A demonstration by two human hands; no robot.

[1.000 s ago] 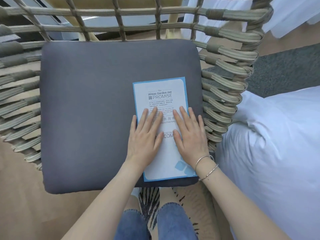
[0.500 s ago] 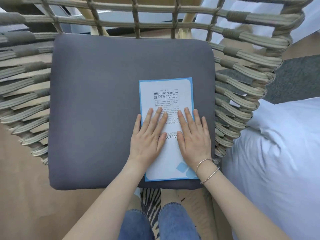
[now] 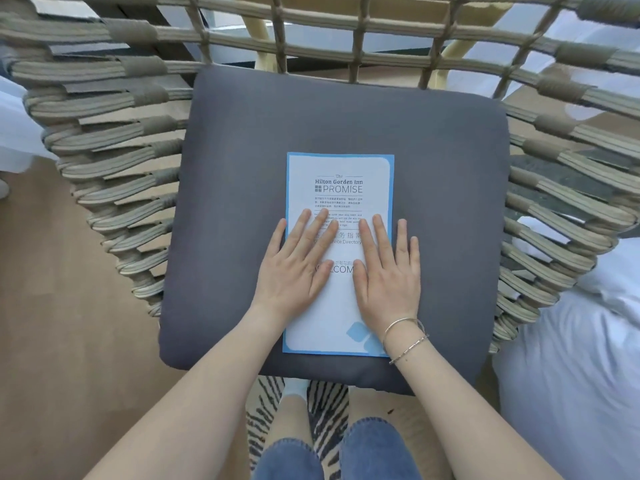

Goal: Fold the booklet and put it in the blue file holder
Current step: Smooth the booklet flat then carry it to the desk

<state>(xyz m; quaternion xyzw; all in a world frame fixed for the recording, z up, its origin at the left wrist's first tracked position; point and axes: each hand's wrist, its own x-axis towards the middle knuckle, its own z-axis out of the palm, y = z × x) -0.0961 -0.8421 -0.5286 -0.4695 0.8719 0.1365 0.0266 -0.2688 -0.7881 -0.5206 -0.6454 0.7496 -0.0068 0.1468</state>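
Note:
A white booklet [image 3: 341,183] with a blue border and printed text lies flat and closed on the grey seat cushion [image 3: 242,202] of a woven chair. My left hand [image 3: 298,268] rests palm down on its left half, fingers spread. Beside it, my right hand [image 3: 388,271] presses flat on the right half, with two thin bracelets on the wrist. Neither hand grips anything. No blue file holder is in view.
The woven chair frame [image 3: 114,161] rises around the cushion on the left, back and right. White bedding [image 3: 581,358] lies at the right. A zebra-patterned rug [image 3: 325,403] and my jeans-clad knees are below the cushion's front edge; wooden floor is at the left.
The camera has shifted, so the chair and booklet sit more to the centre of the view. Both hands stay flat on the booklet, the right one a little further toward its right edge.

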